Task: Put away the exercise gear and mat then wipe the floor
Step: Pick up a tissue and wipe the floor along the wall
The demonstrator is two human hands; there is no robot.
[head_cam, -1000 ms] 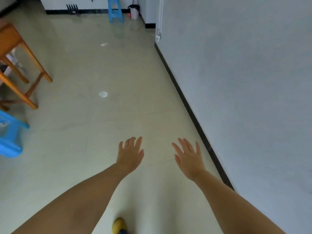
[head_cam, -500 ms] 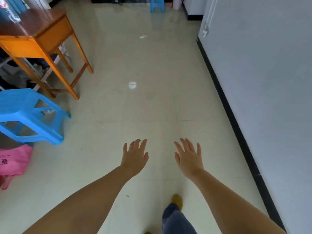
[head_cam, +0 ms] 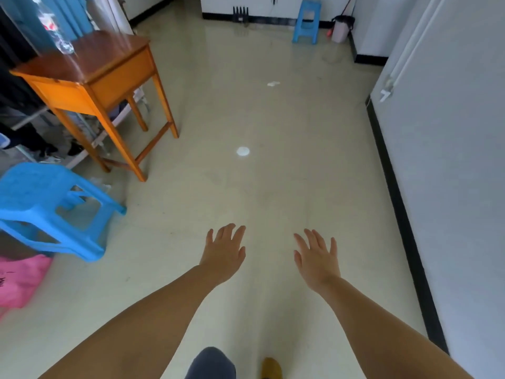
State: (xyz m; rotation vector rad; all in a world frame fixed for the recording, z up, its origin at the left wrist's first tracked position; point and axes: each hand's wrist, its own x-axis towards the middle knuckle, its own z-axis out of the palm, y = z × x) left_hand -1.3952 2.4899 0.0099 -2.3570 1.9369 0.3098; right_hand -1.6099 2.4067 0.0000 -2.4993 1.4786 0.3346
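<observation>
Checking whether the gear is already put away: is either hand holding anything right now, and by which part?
Nothing. The left hand and right hand are both open and empty above the floor.

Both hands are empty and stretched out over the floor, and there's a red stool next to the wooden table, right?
Not quite. In the head view the stool next to the wooden table is blue, not red. The rest holds: the left hand and right hand are empty, stretched out over the floor.

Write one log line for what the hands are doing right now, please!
left hand: open, empty | right hand: open, empty | both: held out over shiny cream tiled floor | mat, gear: not in view
</observation>
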